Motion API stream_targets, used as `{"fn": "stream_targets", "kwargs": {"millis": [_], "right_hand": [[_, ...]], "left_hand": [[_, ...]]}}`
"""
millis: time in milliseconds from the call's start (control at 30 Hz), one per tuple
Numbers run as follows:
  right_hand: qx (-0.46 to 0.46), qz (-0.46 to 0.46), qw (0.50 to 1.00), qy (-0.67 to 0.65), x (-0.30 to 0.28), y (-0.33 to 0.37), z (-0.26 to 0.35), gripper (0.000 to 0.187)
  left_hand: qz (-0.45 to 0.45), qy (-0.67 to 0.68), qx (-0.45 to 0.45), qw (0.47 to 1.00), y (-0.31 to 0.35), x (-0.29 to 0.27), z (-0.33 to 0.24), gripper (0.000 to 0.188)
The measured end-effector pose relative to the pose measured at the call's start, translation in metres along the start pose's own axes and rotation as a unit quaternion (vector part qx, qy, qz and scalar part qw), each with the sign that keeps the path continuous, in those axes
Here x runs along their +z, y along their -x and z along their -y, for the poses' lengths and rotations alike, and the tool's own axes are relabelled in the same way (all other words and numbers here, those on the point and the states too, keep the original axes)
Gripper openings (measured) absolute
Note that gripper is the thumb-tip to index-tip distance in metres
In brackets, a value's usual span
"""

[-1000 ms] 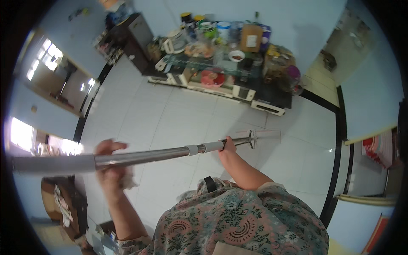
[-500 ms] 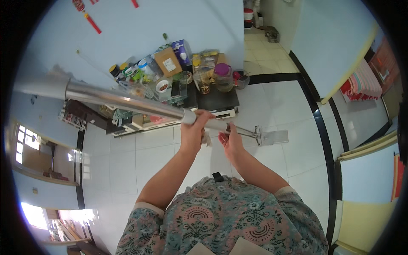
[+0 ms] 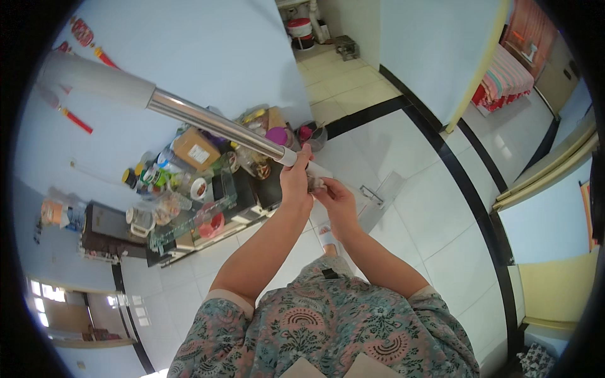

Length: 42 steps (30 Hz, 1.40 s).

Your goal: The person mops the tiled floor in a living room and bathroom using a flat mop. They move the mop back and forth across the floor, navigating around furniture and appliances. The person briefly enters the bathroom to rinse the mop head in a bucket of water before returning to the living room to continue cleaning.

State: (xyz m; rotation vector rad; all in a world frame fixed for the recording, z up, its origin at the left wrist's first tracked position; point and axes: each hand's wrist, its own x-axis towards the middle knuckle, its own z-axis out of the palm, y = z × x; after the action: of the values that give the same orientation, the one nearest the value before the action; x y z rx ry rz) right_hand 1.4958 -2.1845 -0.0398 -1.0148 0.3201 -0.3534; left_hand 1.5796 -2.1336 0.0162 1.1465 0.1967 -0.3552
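Note:
A flat mop (image 3: pixel 214 126) with a shiny metal pole and pale grey grip slants from the upper left down to the middle. Its flat, see-through-looking head (image 3: pixel 392 186) rests on the tiles at the lower end. My left hand (image 3: pixel 295 184) is closed round the pole's lower part. Beside it, my right hand (image 3: pixel 338 203) has its fingers pinched on a small greyish-white wad (image 3: pixel 314 183), just under the pole and against my left hand. What the wad is made of cannot be made out.
A low dark cabinet (image 3: pixel 252 189) along the wall carries jars, a cardboard box (image 3: pixel 196 148) and a glass tray. A dark bin (image 3: pixel 313 136) stands at its end. Doorways open at the top and right, one showing a striped bed (image 3: pixel 504 74). My slippered foot (image 3: pixel 327 239) is below my hands.
My view has turned to the right. My right hand has left the lower pole and come to the wad under my left hand. The left hand keeps its hold on the mop.

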Motion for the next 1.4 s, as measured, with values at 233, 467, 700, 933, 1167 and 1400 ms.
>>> {"fn": "stream_targets", "kwargs": {"millis": [233, 467, 700, 933, 1167, 1400], "right_hand": [[0.061, -0.1, 0.967, -0.227, -0.056, -0.124, 0.016, 0.024], [-0.009, -0.185, 0.938, -0.292, -0.177, -0.186, 0.068, 0.031], [-0.045, -0.303, 0.892, -0.333, -0.306, -0.202, 0.092, 0.024], [0.01, -0.22, 0.919, -0.328, -0.38, -0.385, 0.16, 0.02], [0.107, -0.114, 0.95, -0.269, -0.371, -0.584, 0.229, 0.023], [0.146, -0.125, 0.942, -0.276, -0.373, -0.746, 0.224, 0.02]], "left_hand": [[0.039, -0.116, -0.007, 0.992, -0.118, 0.068, -0.027, 0.034], [0.069, -0.14, 0.053, 0.986, -0.234, 0.136, -0.054, 0.037], [0.014, -0.14, 0.103, 0.985, -0.345, 0.197, -0.062, 0.037], [0.001, -0.239, 0.215, 0.947, -0.413, 0.321, -0.067, 0.021], [-0.034, -0.204, 0.546, 0.812, -0.503, 0.379, -0.094, 0.021], [-0.11, -0.051, 0.51, 0.852, -0.605, 0.438, -0.137, 0.024]]}}
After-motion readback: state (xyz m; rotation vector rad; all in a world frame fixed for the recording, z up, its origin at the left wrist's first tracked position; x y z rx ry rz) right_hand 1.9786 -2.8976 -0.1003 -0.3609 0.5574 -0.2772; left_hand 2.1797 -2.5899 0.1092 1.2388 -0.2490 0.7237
